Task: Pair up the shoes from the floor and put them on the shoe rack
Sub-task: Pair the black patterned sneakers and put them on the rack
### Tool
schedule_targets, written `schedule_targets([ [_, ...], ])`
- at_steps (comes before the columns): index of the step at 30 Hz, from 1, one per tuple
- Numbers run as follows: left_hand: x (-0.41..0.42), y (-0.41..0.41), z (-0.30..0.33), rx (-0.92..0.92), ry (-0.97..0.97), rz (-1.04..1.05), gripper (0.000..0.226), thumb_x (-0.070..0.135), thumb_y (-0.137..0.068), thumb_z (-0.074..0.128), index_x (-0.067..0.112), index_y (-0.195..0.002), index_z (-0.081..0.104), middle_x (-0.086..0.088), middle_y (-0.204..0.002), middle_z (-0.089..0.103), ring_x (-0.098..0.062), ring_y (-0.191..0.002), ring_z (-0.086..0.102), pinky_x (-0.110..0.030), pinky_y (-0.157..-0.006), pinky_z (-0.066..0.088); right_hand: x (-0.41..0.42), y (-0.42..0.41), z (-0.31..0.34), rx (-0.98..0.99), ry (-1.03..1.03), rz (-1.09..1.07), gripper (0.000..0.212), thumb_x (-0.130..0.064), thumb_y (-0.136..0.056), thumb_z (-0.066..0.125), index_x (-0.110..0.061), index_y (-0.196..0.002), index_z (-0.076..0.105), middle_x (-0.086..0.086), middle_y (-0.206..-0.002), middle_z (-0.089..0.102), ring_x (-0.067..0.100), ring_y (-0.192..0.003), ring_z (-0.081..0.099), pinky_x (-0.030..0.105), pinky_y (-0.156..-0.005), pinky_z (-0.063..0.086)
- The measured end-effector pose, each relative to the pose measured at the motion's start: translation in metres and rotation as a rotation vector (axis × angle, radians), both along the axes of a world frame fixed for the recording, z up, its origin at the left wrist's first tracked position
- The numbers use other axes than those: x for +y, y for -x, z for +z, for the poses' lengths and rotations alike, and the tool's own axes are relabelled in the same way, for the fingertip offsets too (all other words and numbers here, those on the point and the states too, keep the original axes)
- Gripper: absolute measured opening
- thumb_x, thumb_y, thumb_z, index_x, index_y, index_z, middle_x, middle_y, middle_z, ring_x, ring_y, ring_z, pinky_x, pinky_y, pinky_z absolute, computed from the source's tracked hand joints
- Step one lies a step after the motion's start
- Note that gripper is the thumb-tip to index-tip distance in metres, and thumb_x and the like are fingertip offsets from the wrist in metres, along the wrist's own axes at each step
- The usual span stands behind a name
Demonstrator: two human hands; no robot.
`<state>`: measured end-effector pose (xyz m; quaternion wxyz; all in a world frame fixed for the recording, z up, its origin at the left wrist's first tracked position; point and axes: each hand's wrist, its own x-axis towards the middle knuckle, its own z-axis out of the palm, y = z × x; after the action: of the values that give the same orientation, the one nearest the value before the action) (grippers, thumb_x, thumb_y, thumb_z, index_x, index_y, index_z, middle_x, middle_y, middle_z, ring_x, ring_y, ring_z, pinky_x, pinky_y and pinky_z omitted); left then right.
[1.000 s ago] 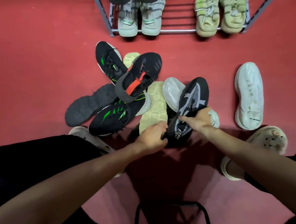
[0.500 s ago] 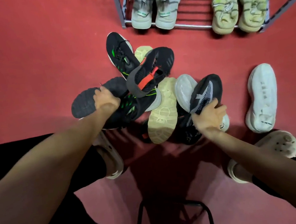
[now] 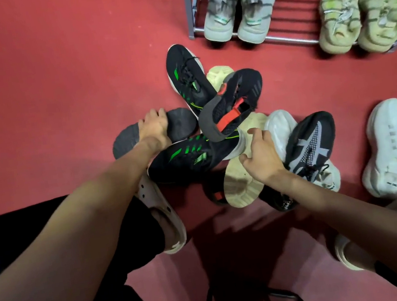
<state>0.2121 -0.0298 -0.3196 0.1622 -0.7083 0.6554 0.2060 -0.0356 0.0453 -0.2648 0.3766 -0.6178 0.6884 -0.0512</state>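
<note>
head view: left hand (image 3: 154,127) on black shoe (image 3: 180,124)

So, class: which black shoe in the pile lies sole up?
The plain black shoe under the left hand; its grey tread faces up, unlike the green-striped ones.

Left hand (image 3: 154,127) reaches far forward, its grip seemingly curled downward; right hand (image 3: 262,156) hovers, fingers spread loosely.
</note>
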Motion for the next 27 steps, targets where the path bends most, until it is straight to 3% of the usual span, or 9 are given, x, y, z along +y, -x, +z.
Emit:
schedule_targets([
  [2, -0.002, -0.002, 0.013, -0.097, 0.095, -0.047, 0.083, 0.025, -0.059, 0.082, 0.004, -0.126, 0.038, -0.019, -0.124, 0.043, -0.037, -0.116, 0.044, -0.047, -0.095, 0.037, -0.005, 0.002, 0.003, -0.031, -0.035, -0.019, 0.054, -0.009, -0.084, 0.058, 0.000, -0.132, 0.036, 0.020, -0.131, 0.039, 0.032, -0.125, 0.041, 0.034, -0.107, 0.037],
  [5, -0.003, -0.007, 0.042, -0.069, 0.310, 0.017, 0.079, 0.017, -0.057, 0.077, 0.001, -0.125, 0.039, -0.021, -0.121, 0.044, -0.039, -0.110, 0.045, -0.047, -0.087, 0.038, -0.012, 0.008, 0.012, -0.073, -0.055, -0.061, 0.052, -0.009, -0.086, 0.057, -0.002, -0.133, 0.036, 0.019, -0.131, 0.041, 0.029, -0.116, 0.051, 0.031, -0.097, 0.042],
  [8, -0.006, -0.007, 0.078, 0.041, 0.468, -0.067, 0.076, 0.015, -0.062, 0.070, 0.000, -0.130, 0.040, -0.021, -0.119, 0.047, -0.040, -0.108, 0.048, -0.047, -0.086, 0.038, -0.015, 0.017, 0.029, -0.109, -0.028, -0.111, 0.048, -0.008, -0.087, 0.055, -0.002, -0.132, 0.038, 0.019, -0.126, 0.050, 0.022, -0.096, 0.054, 0.027, -0.082, 0.041],
  [12, -0.003, 0.014, 0.132, 0.350, 0.563, -0.279, 0.068, 0.025, -0.067, 0.069, 0.004, -0.126, 0.044, -0.016, -0.118, 0.051, -0.035, -0.107, 0.053, -0.043, -0.086, 0.045, -0.015, 0.030, 0.059, -0.270, -0.045, -0.260, 0.041, -0.007, -0.089, 0.053, -0.001, -0.128, 0.044, 0.017, -0.113, 0.060, 0.024, -0.094, 0.058, 0.037, -0.083, 0.048],
  [15, 0.012, 0.040, 0.176, 0.532, 0.570, -0.319, 0.071, 0.036, -0.069, 0.073, 0.010, -0.128, 0.043, -0.008, -0.122, 0.052, -0.024, -0.110, 0.054, -0.038, -0.088, 0.046, -0.016, 0.039, 0.087, -0.598, -0.177, -0.457, 0.025, -0.013, -0.094, 0.050, 0.000, -0.115, 0.050, 0.027, -0.111, 0.063, 0.026, -0.081, 0.061, 0.032, -0.072, 0.050],
  [21, 0.043, 0.087, 0.233, 0.662, 0.545, -0.389, 0.079, 0.028, -0.064, 0.080, 0.012, -0.132, 0.044, -0.002, -0.124, 0.055, -0.017, -0.107, 0.056, -0.029, -0.088, 0.046, -0.015, 0.049, 0.127, -1.123, -0.579, -0.641, 0.053, -0.049, -0.095, 0.035, -0.007, -0.126, 0.044, 0.026, -0.121, 0.062, 0.031, -0.094, 0.066, 0.033, -0.078, 0.053],
  [25, 0.063, 0.116, 0.238, 0.840, 0.441, -0.349, 0.079, 0.018, -0.063, 0.082, 0.010, -0.132, 0.045, 0.001, -0.125, 0.052, -0.007, -0.101, 0.060, -0.002, -0.083, 0.041, -0.008, 0.058, 0.132, -1.239, -0.711, -0.663, 0.046, -0.040, -0.094, 0.036, -0.001, -0.106, 0.058, 0.027, -0.101, 0.066, 0.035, -0.097, 0.064, 0.037, -0.088, 0.049],
  [27, 0.070, 0.126, 0.234, 0.937, 0.404, -0.327, 0.079, 0.017, -0.063, 0.084, 0.007, -0.131, 0.046, -0.003, -0.127, 0.053, -0.008, -0.108, 0.060, -0.006, -0.090, 0.046, -0.006, 0.065, 0.131, -1.293, -0.774, -0.775, 0.040, -0.036, -0.090, 0.047, 0.000, -0.103, 0.058, 0.027, -0.105, 0.063, 0.041, -0.099, 0.061, 0.038, -0.082, 0.053],
])
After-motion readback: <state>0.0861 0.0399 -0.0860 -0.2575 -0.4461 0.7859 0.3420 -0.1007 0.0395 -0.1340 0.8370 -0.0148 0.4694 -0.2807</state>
